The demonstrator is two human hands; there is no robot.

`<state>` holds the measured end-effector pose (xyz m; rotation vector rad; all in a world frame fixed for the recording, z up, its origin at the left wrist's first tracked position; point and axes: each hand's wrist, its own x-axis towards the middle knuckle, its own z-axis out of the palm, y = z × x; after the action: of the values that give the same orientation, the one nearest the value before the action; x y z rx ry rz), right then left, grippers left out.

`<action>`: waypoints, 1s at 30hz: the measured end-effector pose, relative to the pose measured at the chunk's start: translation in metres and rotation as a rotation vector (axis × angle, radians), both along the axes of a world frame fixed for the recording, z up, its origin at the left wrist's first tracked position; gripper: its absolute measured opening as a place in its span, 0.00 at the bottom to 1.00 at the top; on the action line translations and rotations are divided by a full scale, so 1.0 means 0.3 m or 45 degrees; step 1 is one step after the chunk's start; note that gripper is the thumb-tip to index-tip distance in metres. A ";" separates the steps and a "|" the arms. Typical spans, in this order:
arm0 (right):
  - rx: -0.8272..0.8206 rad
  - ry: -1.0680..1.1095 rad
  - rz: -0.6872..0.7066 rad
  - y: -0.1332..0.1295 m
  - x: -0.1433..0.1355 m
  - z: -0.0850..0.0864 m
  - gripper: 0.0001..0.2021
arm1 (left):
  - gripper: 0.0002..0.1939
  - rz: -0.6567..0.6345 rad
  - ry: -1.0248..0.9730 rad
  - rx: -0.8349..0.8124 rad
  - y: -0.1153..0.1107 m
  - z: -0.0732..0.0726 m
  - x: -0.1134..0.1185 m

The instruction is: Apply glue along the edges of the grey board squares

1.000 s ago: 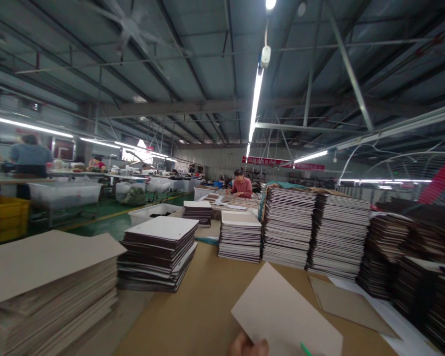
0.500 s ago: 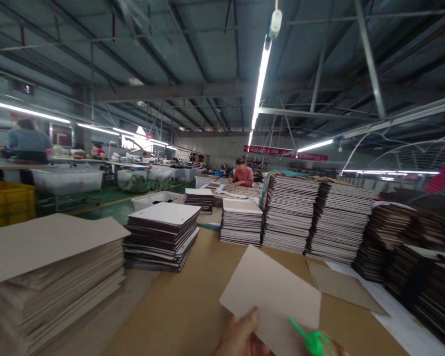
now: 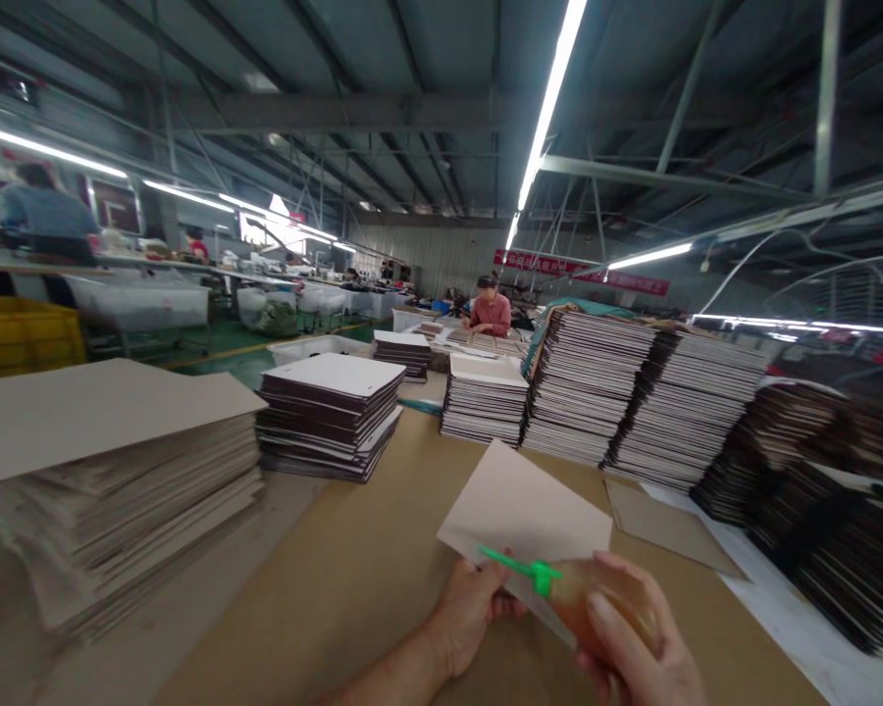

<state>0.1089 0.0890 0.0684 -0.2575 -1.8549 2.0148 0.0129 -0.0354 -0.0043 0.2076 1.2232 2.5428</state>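
A light beige sheet of board (image 3: 526,505) is tilted up over the brown-covered table, its near edge gripped by my left hand (image 3: 472,610). My right hand (image 3: 644,637) is wrapped round a glue bottle (image 3: 599,600) of amber colour with a green nozzle (image 3: 541,577). The bottle lies on its side, and the thin nozzle tip points left, over the near edge of the board close to my left thumb. Whether the tip touches the board I cannot tell.
A tall stack of beige boards (image 3: 169,500) stands at the left. Dark-edged stacks (image 3: 331,417) line the back, with taller ones (image 3: 589,387) toward the right. A flat board (image 3: 669,529) lies at right. Across the tables sits a person in a red shirt (image 3: 490,314).
The glue bottle has come up and left into fuller view, its nozzle now over the board's near edge. My left hand still holds the board. The camera view has tipped downward.
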 end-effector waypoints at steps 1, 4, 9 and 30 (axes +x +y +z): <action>0.090 0.018 -0.013 -0.014 -0.008 0.006 0.36 | 0.16 0.004 0.019 0.002 0.000 -0.004 -0.002; 0.271 0.051 -0.039 -0.048 -0.030 0.009 0.33 | 0.16 0.007 0.077 0.019 -0.002 -0.020 -0.007; 0.473 0.145 -0.101 -0.073 -0.059 -0.022 0.28 | 0.17 -0.012 0.157 0.080 -0.008 -0.025 -0.010; 0.409 0.552 0.024 -0.199 -0.097 -0.137 0.20 | 0.15 -0.144 -0.250 0.132 -0.074 0.026 -0.052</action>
<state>0.0799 0.0293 0.0272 0.2666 -1.8535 1.5873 -0.0027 -0.0577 0.0035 0.0472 0.9798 2.4637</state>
